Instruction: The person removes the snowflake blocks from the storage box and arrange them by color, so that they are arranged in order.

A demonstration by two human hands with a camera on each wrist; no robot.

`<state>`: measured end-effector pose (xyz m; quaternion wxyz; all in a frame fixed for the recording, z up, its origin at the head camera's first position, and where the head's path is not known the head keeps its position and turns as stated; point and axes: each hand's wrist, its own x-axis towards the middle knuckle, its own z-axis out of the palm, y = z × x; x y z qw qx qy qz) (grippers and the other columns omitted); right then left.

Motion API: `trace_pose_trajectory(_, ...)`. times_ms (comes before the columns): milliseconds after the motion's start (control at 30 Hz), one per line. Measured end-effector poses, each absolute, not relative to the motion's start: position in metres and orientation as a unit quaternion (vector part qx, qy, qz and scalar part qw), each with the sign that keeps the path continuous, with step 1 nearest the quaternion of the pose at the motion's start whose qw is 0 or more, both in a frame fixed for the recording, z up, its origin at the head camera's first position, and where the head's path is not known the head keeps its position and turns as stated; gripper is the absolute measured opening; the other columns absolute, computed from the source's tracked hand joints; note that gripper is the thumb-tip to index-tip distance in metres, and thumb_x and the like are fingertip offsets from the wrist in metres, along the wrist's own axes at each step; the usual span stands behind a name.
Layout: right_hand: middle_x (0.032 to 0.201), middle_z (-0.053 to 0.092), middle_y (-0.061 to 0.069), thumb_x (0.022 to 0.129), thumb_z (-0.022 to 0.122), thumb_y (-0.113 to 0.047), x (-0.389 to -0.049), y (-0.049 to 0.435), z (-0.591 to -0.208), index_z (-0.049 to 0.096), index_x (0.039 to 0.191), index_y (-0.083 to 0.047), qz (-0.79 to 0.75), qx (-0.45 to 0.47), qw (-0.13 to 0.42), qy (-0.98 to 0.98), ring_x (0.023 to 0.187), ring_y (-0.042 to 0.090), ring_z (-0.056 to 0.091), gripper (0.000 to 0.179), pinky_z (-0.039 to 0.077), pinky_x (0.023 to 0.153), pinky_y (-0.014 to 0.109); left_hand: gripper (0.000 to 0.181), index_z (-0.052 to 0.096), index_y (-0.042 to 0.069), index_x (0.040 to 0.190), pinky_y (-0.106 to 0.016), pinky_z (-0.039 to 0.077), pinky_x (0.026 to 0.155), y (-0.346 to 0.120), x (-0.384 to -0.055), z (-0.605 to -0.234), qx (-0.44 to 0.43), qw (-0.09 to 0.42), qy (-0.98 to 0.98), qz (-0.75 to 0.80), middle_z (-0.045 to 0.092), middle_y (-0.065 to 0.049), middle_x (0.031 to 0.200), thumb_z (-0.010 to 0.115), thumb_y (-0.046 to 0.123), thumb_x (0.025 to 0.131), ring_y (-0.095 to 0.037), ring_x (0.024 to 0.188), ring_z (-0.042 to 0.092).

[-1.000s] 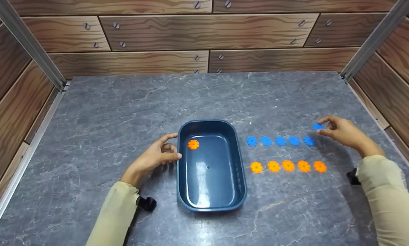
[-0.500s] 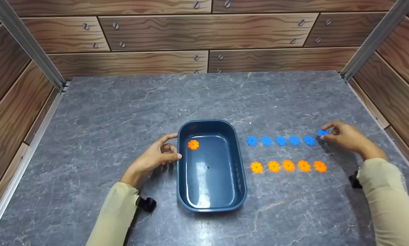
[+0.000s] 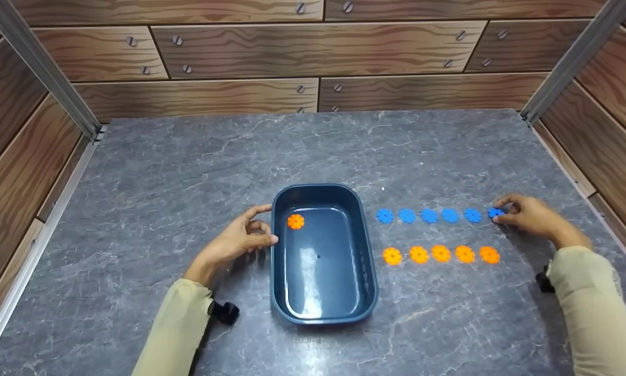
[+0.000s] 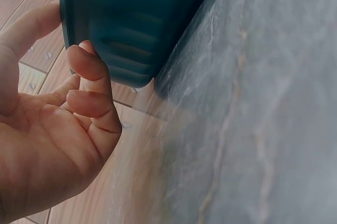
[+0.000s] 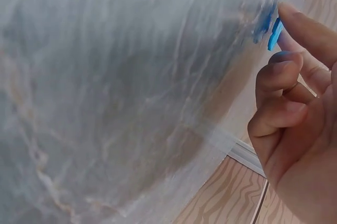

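My right hand (image 3: 533, 215) pinches a blue notched plastic disc (image 3: 495, 213) between thumb and index finger, at the right end of a row of blue discs (image 3: 429, 215). In the right wrist view the pinched disc is edge-on, close over the table; the other fingers curl toward the palm. My left hand (image 3: 234, 237) touches the left rim of a dark blue tub (image 3: 369, 266) with thumb and index finger, the remaining fingers loosely bent beside its wall (image 4: 131, 34). One orange notched disc (image 3: 296, 222) lies inside the tub, toward its far left.
A row of several orange notched discs (image 3: 441, 254) lies nearer than the blue row, right of the tub. Wood-patterned panels (image 3: 318, 49) and metal posts (image 3: 569, 65) border the grey marbled table (image 3: 213, 156) at the back and sides.
My right hand has moved nearer and slightly right, lowering the blue disc from above the row to its right end. The left hand and the tub have stayed put.
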<state>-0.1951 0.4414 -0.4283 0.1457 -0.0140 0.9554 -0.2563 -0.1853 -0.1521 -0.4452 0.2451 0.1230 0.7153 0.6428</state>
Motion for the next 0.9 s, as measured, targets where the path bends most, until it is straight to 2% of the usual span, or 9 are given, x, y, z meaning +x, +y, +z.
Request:
trace_pose_trajectory(667,0.081,0.055,0.002,0.091,0.065,-0.02,-0.1947,0.44,-0.4284,0.05,0.124,0.006,-0.277,-0.001,0.178,0.944,0.064,0.007,0.049,0.045,0.045,0.058,0.025,0.076,0.026,0.005,0.148,-0.021,0.034,0.055,-0.1533,-0.1845,-0.4434,0.12,0.25,0.722,0.634,0.056,0.003,0.086,0.07,0.011,0.086,-0.009,0.063,0.046)
trace_pose_trajectory(900,0.085,0.055,0.005,0.091,0.066,-0.026,-0.1934,0.439,-0.4262,0.05,0.128,0.004,-0.27,0.0,0.175,0.947,0.067,0.008,0.05,0.049,0.045,0.06,0.025,0.076,0.027,0.006,0.148,-0.021,0.035,0.055,-0.1527,-0.1833,-0.4434,0.116,0.248,0.72,0.638,0.057,0.002,0.086,0.07,0.01,0.085,-0.008,0.063,0.047)
